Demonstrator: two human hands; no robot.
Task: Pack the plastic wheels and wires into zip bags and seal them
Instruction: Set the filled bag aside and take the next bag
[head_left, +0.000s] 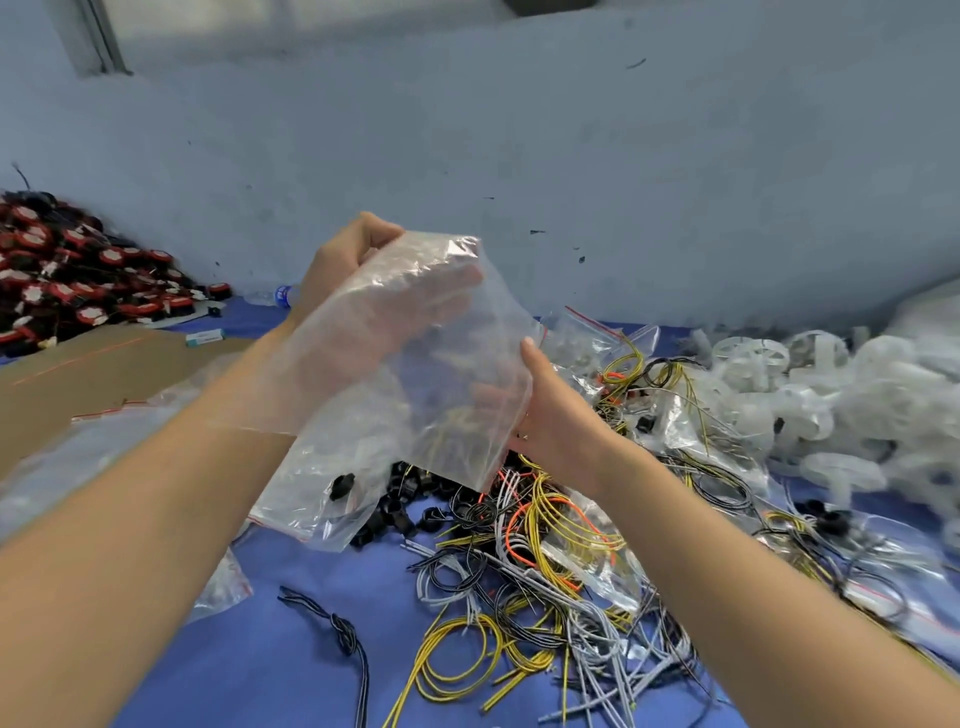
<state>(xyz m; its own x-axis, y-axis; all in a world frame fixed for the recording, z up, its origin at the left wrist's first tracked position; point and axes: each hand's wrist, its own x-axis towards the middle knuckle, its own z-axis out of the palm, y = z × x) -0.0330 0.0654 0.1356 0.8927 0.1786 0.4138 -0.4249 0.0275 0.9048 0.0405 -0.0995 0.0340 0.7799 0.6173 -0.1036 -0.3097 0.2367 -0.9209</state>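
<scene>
I hold a clear zip bag up over the table with both hands. My left hand grips its upper end, fingers curled behind the plastic. My right hand pinches its lower right side, thumb on the front. Wires show dimly through the bag near my right hand. Under the bag lies a tangle of yellow, black, grey and orange wires on the blue table. White plastic wheels are heaped at the right.
More zip bags lie behind my right hand and at the left. Small black parts sit under the held bag. A pile of red and black parts and a cardboard sheet are at far left. A wall stands close behind.
</scene>
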